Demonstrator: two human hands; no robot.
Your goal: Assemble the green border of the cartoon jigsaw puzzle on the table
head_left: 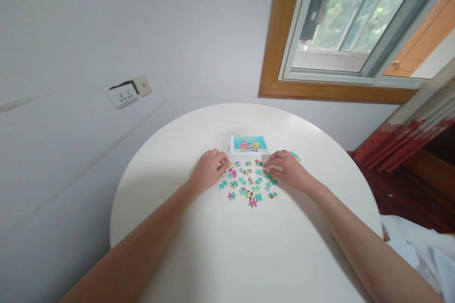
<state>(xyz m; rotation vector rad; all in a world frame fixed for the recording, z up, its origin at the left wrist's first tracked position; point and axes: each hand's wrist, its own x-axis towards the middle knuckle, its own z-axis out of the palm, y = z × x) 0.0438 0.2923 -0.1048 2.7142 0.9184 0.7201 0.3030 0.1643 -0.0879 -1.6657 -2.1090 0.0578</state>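
Observation:
Small jigsaw puzzle pieces (242,181) in turquoise, pink and yellow lie loose across the middle of the table, between my two hands. At their left edge is my left hand (210,169), its fingers curled and the thumb near the index fingertip; whatever they may hold is hidden. My right hand (287,169) rests over the right edge of the spread, thumb and forefinger drawn together beside a puzzle piece (259,163). Its grip is too small to make out. Just behind the pieces lies a picture card (249,145) with a pink and a yellow cartoon figure on turquoise.
The round white table (227,255) stands against a white wall, which carries a socket (124,95). More turquoise pieces (295,155) lie beyond my right hand. A wood-framed window (284,86) and a red-and-cream curtain (391,142) are at the right. White papers (415,251) sit beside the table.

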